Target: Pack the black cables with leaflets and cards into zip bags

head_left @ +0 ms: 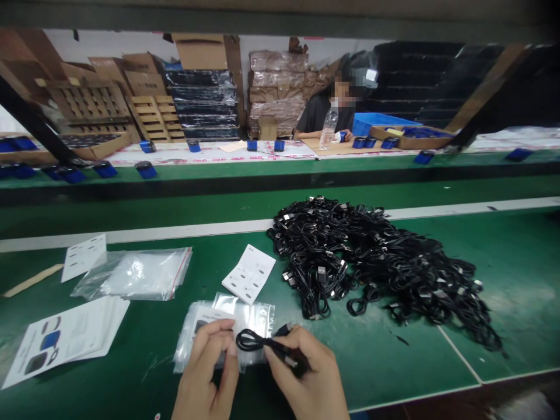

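My right hand (308, 370) pinches a coiled black cable (254, 340) with metal plugs, its loop pointing left toward my left hand. The fingers of my left hand (212, 367) are bent, with thumb and fingertips close together at the edge of a clear plastic bag; whether they grip it is hard to tell. Clear bags (188, 335), one with a printed leaflet inside, lie under and behind both hands. Just beyond them rests a white printed card (250, 274). A large heap of black cables (371, 251) spreads to the right on the green table (516, 280).
Printed leaflets (65, 338) and a stack of clear bags (144, 274) lie at the left, near a wooden strip (32, 280). Across a raised ledge, a person (321, 116) sits behind a bottle (329, 128). Blue-and-black items (146, 170) line the ledge.
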`<action>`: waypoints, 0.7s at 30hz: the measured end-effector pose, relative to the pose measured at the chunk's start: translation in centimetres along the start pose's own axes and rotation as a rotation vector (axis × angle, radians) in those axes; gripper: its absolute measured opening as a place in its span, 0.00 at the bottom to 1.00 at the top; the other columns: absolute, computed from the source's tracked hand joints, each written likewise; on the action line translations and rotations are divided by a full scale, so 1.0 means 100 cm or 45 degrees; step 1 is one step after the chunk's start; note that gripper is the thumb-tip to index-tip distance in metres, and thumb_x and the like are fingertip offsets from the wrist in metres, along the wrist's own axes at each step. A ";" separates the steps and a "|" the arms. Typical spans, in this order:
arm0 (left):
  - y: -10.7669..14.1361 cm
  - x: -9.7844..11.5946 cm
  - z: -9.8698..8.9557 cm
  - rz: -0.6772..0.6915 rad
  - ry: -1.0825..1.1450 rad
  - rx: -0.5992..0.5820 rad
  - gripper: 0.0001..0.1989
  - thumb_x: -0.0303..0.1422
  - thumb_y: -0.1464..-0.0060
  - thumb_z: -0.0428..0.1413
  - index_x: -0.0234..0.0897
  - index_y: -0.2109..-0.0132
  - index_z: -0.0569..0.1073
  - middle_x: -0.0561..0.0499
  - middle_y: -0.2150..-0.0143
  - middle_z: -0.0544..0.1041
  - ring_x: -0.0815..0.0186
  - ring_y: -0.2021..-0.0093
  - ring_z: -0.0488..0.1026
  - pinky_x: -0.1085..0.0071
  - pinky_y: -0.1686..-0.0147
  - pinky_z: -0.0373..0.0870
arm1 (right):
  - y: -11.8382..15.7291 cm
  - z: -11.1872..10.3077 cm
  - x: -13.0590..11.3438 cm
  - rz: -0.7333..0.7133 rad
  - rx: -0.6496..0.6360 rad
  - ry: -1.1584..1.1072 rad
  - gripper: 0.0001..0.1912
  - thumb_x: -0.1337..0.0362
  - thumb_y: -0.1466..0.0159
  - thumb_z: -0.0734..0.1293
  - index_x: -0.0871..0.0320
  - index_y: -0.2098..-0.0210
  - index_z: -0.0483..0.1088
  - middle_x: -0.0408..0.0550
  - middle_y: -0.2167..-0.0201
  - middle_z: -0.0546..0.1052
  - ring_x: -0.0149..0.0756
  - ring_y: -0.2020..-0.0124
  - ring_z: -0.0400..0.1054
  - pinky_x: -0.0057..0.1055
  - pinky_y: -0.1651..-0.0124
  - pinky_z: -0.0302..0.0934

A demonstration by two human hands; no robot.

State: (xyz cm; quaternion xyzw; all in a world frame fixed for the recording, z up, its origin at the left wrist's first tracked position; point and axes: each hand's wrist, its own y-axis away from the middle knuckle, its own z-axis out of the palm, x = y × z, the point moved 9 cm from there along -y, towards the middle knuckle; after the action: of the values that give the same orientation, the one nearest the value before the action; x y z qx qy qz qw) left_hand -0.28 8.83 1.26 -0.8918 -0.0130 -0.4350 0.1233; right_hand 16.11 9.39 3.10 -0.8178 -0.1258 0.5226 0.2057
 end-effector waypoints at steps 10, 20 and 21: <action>0.001 -0.007 0.001 -0.042 -0.002 0.012 0.10 0.36 0.41 0.46 0.42 0.68 0.69 0.50 0.54 0.69 0.64 0.56 0.71 0.71 0.60 0.66 | 0.008 0.012 -0.026 -0.468 -0.171 0.278 0.09 0.73 0.38 0.59 0.60 0.69 0.70 0.49 0.77 0.72 0.34 0.78 0.66 0.25 0.75 0.62; 0.012 0.012 0.002 0.008 0.045 0.103 0.11 0.33 0.40 0.44 0.42 0.70 0.66 0.48 0.46 0.65 0.62 0.48 0.68 0.66 0.53 0.64 | 0.009 0.023 -0.032 -0.420 -0.115 0.191 0.11 0.72 0.37 0.60 0.61 0.63 0.73 0.52 0.74 0.75 0.36 0.75 0.70 0.26 0.74 0.66; 0.012 0.012 0.002 0.006 0.031 0.096 0.12 0.34 0.40 0.44 0.42 0.70 0.67 0.49 0.46 0.65 0.62 0.49 0.68 0.66 0.53 0.64 | 0.005 0.025 -0.030 -0.349 -0.205 0.124 0.11 0.72 0.37 0.60 0.61 0.62 0.73 0.52 0.73 0.75 0.36 0.75 0.70 0.26 0.73 0.67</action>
State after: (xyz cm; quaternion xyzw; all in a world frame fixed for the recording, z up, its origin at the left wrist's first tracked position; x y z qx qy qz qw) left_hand 0.75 7.63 1.80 -0.8812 -0.0258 -0.4448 0.1580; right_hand 12.57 8.19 4.32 -0.8311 -0.2676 0.4376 0.2147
